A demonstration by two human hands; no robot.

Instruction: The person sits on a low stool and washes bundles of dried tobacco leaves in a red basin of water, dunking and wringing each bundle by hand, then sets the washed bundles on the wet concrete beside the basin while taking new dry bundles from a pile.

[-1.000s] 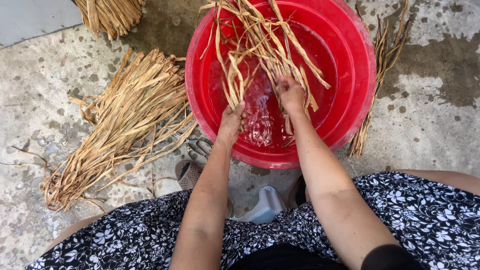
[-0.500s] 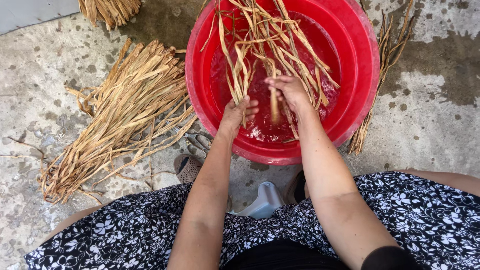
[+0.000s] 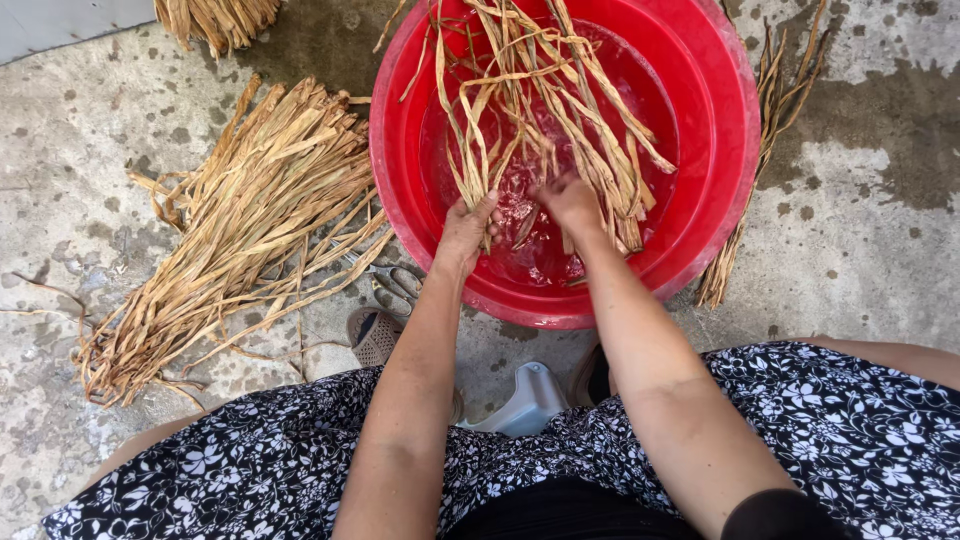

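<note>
I see the concrete floor (image 3: 80,200), damp and blotchy, carrying a red basin (image 3: 715,150) at the far right. Since a second ago the strips in the basin (image 3: 530,110) have bunched closer over the water. A loose heap of dry strips (image 3: 240,230) lies left of the basin. My left hand (image 3: 465,232) is closed around a tuft of wet strips; my right hand (image 3: 570,200) grips others just beside it.

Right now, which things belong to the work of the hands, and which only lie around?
In use:
- round red plastic basin
- wet tan straw strips, gripped by left hand and right hand

Lying about:
- dry straw bundle on concrete
- thin straw bunch right of basin
- metal scissors
</note>
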